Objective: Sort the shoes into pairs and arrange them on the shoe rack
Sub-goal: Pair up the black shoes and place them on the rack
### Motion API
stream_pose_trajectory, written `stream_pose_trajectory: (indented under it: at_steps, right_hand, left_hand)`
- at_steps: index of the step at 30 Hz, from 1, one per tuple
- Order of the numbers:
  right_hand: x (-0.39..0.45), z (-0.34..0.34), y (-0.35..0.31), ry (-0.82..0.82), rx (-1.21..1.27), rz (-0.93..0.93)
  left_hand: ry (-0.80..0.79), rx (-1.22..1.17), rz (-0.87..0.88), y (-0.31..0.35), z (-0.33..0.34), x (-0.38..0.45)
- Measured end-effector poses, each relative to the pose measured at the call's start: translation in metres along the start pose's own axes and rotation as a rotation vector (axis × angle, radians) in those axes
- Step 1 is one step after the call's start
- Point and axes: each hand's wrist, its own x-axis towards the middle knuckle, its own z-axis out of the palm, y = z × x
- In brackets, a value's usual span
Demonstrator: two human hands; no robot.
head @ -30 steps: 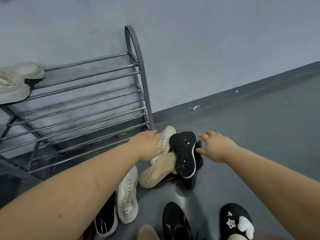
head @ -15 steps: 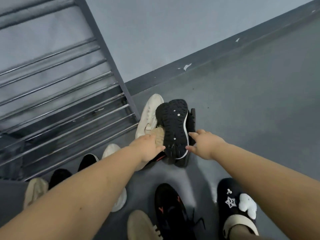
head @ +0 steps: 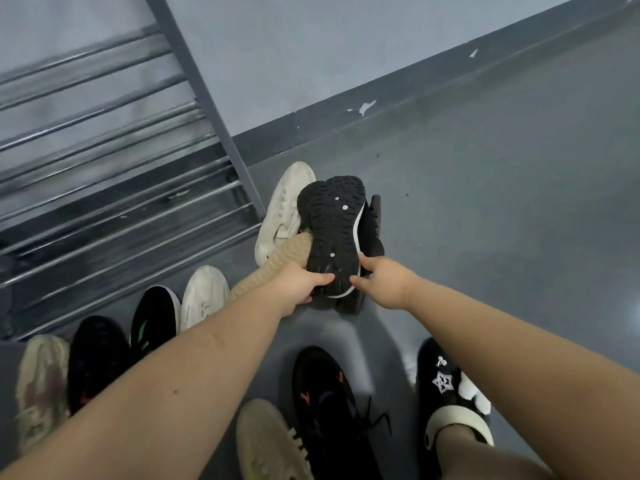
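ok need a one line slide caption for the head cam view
Both hands, left and right, grip an upturned black shoe from the floor pile beside the shoe rack.

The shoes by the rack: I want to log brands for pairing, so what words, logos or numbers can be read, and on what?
No readable text anywhere.
Slipper: a white star and small charm, no letters.
Black shoe: orange marks, not legible as text.
Upturned black sole: white dots only.
Cream shoe: any branding too blurred.

the shoe rack (head: 114,188) is looking blurry and running off the left edge. the left hand (head: 294,284) is hiding part of the tan sole (head: 280,261), and the bottom edge is cutting off the tan shoe (head: 273,441).
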Motion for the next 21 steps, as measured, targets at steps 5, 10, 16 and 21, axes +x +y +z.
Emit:
stream_pose_trajectory:
  at_steps: [5,10,16,21]
  right_hand:
    - [-0.029,0.008,-0.034,0.052,0.448,0.036]
    - [-0.084,0.017,-0.085,0.003,0.537,0.081]
    - [-0.155,0.032,-0.166,-0.231,0.608,0.17]
    - [-0.177,0.073,-0.226,-0.336,0.744,0.285]
  left_hand:
    - [-0.04,-0.231,0.047,0.003,-0.022,-0.037]
    - [-0.085,-0.3,0.138,0.004,-0.064,-0.106]
    - [-0.058,-0.122,0.275,-0.028,-0.123,-0.205]
    - [0.046,-0.074,0.364,-0.077,-0.154,-0.261]
